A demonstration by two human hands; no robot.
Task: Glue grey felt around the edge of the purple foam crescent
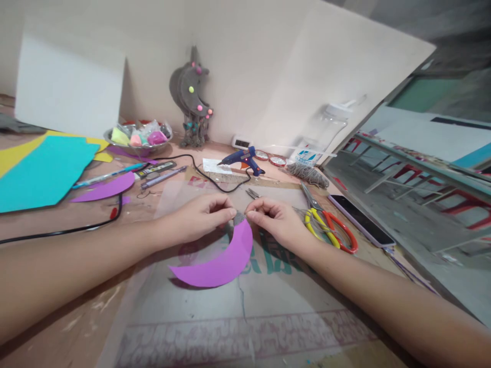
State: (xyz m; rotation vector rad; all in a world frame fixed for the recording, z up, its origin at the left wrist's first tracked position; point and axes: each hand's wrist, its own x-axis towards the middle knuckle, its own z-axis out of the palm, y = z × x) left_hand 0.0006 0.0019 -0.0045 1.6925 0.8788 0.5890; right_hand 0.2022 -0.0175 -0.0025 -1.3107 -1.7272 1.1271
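A purple paper crescent (226,258) hangs just over the covered table, its upper tip wrapped in grey yarn (240,219). My left hand (205,217) is closed at that tip, thumb and forefinger pinching the wrapped end. Just across from it, my right hand (272,217) is closed in a pinch beside the wrapping, seemingly on the yarn; the strand between its fingertips is too fine to see clearly. To the right, a grey yarn ball (309,175) lies near orange-handled scissors (330,220) and yellow-handled pliers (320,227).
A blue glue gun (241,158) with a black cord lies behind my hands. Turquoise sheet (46,171), purple scrap (107,188) and a bowl (138,148) of small bags are at left. A phone (360,220) lies right; a decorated grey moon (192,97) and bottle (326,128) are behind.
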